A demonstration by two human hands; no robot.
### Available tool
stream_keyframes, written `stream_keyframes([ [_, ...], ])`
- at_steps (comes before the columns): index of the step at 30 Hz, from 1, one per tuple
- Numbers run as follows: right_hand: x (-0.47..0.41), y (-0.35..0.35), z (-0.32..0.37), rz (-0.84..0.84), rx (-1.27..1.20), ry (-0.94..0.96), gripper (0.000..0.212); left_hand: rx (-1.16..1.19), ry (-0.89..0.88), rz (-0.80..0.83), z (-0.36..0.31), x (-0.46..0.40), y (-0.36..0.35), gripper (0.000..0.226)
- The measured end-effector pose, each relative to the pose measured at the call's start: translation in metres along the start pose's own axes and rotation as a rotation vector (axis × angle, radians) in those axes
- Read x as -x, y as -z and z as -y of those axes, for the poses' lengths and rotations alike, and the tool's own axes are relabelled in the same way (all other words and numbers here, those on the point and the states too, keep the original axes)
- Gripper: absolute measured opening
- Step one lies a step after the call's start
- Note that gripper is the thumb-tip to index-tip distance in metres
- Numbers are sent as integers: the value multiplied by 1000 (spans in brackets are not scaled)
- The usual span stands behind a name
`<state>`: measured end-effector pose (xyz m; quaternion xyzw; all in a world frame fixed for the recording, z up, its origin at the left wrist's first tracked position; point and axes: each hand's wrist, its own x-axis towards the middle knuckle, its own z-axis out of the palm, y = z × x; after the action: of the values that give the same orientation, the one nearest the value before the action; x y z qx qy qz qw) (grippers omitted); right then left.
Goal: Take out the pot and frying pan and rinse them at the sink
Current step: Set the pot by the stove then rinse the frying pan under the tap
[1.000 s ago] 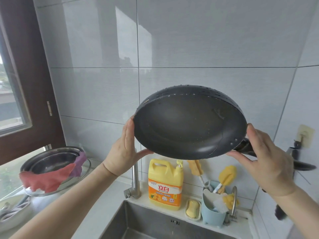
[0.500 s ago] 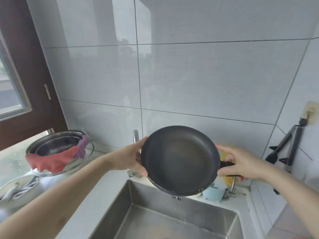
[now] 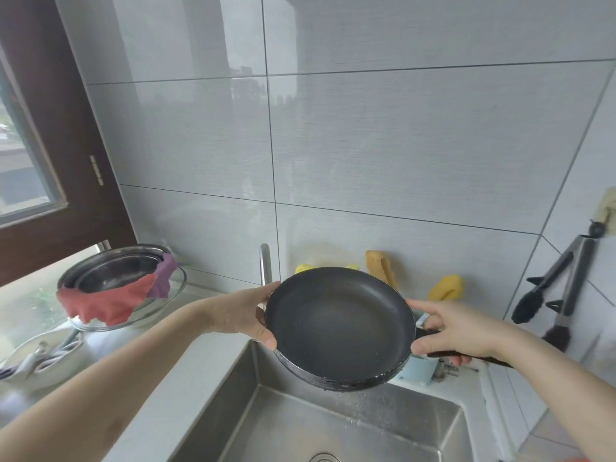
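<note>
Both hands, the left hand (image 3: 245, 313) and right hand (image 3: 455, 330), have lowered the frying pan (image 3: 340, 326) over the sink (image 3: 333, 425). They grip it, dripping, so it is probably rinsed.

Both forearms reach forward; the left hand (image 3: 243, 313) curls at nine o'clock, the right hand (image 3: 456, 328) at three, gripping.

Single head view, worn on my operator's head; I see forward and down, wide-angle, close over both hands. Left hand (image 3: 238, 311) and right hand (image 3: 456, 328) lower centre; sink (image 3: 333, 428) beneath them, tiled wall (image 3: 400, 145) beyond.
</note>
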<state>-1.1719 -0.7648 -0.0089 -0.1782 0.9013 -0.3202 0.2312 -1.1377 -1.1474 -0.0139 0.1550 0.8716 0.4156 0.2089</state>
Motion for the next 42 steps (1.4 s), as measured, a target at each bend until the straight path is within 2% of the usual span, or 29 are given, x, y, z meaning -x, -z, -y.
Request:
stream_keyframes([
  [10,30,-4,-1,-42,-61,-38,76,10,-9,55,-9,-4,-5,91],
  [15,82,-9,-14,-147,-78,-126,79,-45,-45,167,-31,-31,-20,95],
  [19,146,-26,-34,-279,-116,-265,71,-88,-137,316,-61,-66,-49,100],
  [23,220,-50,-57,-410,-212,-387,70,-90,-229,502,-93,-98,-101,101],
  [26,286,-71,-68,-504,-238,-502,71,-147,-289,588,-123,-111,-150,111],
  [31,396,-113,-70,-650,-340,-652,71,-208,-431,755,-185,-113,-240,113],
  [35,492,-155,-68,-767,-385,-760,78,-255,-579,875,-237,-89,-321,110],
  [42,673,-245,-35,-940,-391,-959,73,-294,-726,1029,-328,12,-473,113],
])
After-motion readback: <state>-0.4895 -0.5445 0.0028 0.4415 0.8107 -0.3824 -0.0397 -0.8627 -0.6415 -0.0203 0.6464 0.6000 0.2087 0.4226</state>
